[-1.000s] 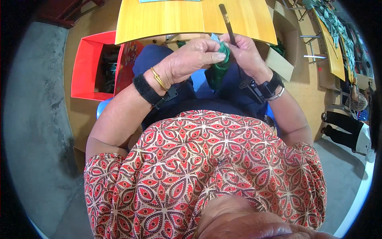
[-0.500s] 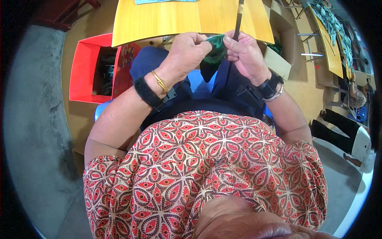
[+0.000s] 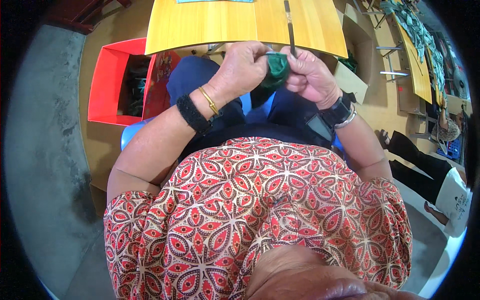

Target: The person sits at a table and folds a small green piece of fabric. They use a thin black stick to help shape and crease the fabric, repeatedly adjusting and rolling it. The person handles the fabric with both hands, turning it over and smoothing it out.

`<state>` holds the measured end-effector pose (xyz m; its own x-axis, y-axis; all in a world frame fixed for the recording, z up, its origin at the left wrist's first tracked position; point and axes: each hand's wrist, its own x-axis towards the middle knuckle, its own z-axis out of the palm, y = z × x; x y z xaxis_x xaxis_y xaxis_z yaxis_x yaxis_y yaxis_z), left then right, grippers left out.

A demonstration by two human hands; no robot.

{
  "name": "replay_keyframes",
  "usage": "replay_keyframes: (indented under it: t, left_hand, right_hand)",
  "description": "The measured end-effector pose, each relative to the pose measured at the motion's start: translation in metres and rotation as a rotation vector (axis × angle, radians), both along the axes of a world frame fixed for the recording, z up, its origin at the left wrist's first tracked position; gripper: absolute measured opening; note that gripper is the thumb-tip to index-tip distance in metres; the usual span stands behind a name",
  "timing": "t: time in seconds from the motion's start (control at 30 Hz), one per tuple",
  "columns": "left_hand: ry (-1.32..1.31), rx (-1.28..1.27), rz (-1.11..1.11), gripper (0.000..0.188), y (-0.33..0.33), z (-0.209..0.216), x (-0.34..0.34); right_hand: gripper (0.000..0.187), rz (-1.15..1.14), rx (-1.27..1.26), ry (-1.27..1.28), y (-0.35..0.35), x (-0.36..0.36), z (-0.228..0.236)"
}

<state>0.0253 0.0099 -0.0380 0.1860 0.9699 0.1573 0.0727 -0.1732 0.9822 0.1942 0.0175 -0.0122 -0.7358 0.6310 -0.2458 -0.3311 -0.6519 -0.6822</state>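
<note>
My left hand [image 3: 243,69] pinches the upper left edge of a small piece of dark green, shiny cloth [image 3: 276,71]. My right hand [image 3: 314,79] is closed at the cloth's other side, with a thin dark stick [image 3: 291,35] rising from between its thumb and fingers. A pale band marks the stick near its top. The cloth hangs bunched between both hands, above my lap, and a darker part of it droops below. Whether the stick runs into the cloth is hidden by my fingers.
A yellow wooden table [image 3: 210,25] lies just beyond my hands, with light blue-green cloth [image 3: 215,1] at its far edge. On the left stands an open red box [image 3: 102,82]; on the right, a cardboard box [image 3: 352,82] with green stuff. Another person [image 3: 440,175] is at far right.
The stick has tipped left at its top and sits lower. The green cloth has turned and bunched up between my hands. At far right, the other person's legs and arm have shifted.
</note>
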Motion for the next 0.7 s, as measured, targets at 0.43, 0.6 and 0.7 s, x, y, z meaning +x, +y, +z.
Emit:
replay_keyframes:
  t: [0.43,0.6,0.7]
  left_hand:
    - [-0.116,-0.308,-0.046,0.016,0.001,0.01,-0.007]
    - [-0.202,-0.224,-0.154,0.016,0.001,0.021,-0.013]
    - [-0.118,0.2,-0.109,0.011,0.007,0.015,-0.014]
  right_hand:
    - [0.006,-0.371,0.549,-0.584,0.002,-0.009,-0.003]
    - [0.009,-0.472,0.956,-0.775,-0.003,-0.011,0.002]
    - [0.009,-0.492,0.974,-0.8,-0.005,-0.013,0.011]
